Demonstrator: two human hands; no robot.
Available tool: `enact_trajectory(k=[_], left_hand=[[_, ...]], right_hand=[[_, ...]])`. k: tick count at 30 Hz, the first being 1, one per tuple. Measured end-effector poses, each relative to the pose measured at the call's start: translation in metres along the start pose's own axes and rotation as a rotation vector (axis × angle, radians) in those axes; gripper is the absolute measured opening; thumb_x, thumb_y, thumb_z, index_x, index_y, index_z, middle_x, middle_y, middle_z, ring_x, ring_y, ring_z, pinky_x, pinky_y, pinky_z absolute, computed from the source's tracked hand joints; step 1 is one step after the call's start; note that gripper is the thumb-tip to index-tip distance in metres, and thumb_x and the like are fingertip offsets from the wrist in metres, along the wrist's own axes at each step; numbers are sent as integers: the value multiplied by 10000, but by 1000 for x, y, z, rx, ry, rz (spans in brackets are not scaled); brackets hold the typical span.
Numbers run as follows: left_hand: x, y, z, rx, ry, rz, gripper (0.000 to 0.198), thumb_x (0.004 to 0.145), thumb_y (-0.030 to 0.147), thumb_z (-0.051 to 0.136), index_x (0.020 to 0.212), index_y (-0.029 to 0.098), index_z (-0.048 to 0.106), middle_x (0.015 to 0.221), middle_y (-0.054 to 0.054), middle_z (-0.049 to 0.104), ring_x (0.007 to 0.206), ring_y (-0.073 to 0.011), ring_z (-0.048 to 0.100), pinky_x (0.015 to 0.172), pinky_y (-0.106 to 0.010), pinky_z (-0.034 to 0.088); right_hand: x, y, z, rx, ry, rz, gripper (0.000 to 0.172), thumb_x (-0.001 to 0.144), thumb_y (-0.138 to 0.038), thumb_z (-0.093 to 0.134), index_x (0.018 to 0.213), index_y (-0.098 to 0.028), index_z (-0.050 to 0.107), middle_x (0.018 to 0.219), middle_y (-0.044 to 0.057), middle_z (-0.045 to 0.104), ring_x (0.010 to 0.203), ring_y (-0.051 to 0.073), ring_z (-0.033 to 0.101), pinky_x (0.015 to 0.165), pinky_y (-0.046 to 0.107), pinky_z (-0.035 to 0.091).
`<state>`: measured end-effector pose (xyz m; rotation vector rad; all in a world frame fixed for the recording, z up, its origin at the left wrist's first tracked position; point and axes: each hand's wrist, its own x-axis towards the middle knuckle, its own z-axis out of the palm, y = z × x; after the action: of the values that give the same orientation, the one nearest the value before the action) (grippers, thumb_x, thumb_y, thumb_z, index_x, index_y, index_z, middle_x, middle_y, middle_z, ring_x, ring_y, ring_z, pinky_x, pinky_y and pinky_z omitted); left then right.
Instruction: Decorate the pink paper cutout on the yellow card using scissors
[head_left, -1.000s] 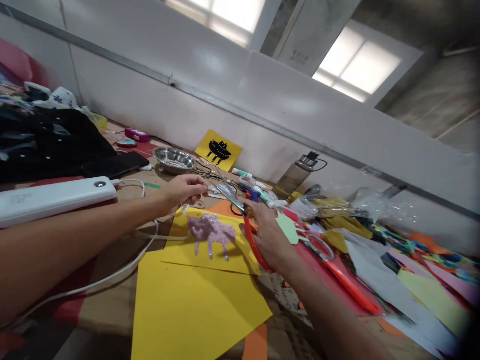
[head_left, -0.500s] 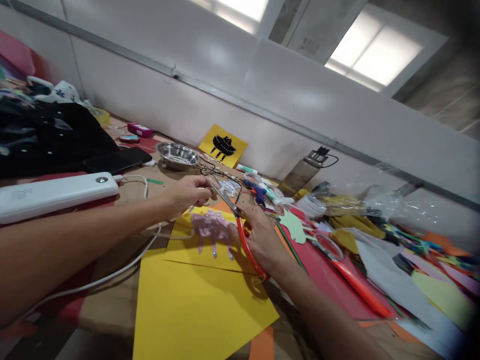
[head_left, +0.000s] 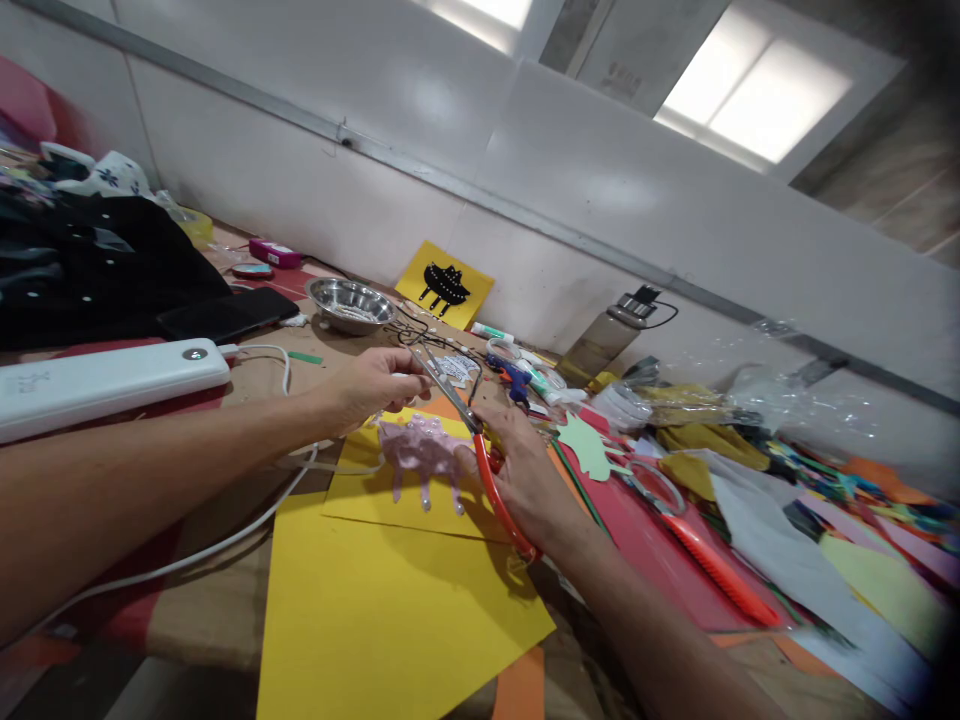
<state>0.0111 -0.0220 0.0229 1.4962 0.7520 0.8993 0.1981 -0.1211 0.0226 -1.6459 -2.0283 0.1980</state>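
My right hand (head_left: pixel 519 462) grips orange-handled scissors (head_left: pixel 493 497), their metal blades pointing up and left toward my other hand. The thumb and fingers of my left hand (head_left: pixel 373 388) are pinched together beside the blade tips; whatever they hold is too small to make out. Below both hands lies a glittery pink cutout (head_left: pixel 421 448) with dangling strips tipped by pearl-like beads. It rests on a yellow sheet, which overlaps a larger yellow sheet (head_left: pixel 397 610). A white piece of paper with dark print (head_left: pixel 455 371) is just behind the blades.
At left are a white power bank (head_left: pixel 112 385) with its cable and a dark phone (head_left: pixel 225 315). Behind stand a metal bowl (head_left: pixel 351 306), a yellow card (head_left: pixel 444 285) with a black cutout, and a bottle (head_left: pixel 604 340). A magnifying glass (head_left: pixel 720 565) and paper scraps lie right.
The view has shifted slightly, so most things sit a little further left. Both hands keep nearly the same pose, and the scissors stay beside the left fingertips.
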Motion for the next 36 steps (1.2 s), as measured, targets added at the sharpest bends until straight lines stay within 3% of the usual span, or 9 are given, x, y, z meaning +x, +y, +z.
enact_trajectory(k=[14,20,29,36], left_hand=[[-2,1,2,-28,-13,12,83,664,138,549,711,156,615,642,2,586,500,-51,416,468,-180,297],[-2,1,2,-19,8,-4,86,660,150,575,732,149,622,647,-2,589,514,-54,430,476,-178,309],[-1,-1,1,-31,-19,-1,66,649,167,596,709,146,610,618,4,556,515,-59,422,462,-184,278],[-1,2,0,154,17,19,112,638,177,567,721,142,632,611,11,548,493,-64,385,459,-199,277]], right_hand=[[-2,-4,-2,-42,18,-16,371,804,-394,522,1147,-255,553,1005,65,509,858,190,559,769,314,466],[-2,-1,1,-47,58,-54,376,799,-396,531,1138,-237,557,1035,73,524,918,199,555,820,320,453],[-4,-6,-3,-103,62,-61,337,798,-391,529,1092,-239,594,931,66,564,807,192,571,724,317,466],[-4,-1,-4,-216,64,-46,336,787,-389,541,1082,-238,594,905,64,530,750,182,550,664,295,455]])
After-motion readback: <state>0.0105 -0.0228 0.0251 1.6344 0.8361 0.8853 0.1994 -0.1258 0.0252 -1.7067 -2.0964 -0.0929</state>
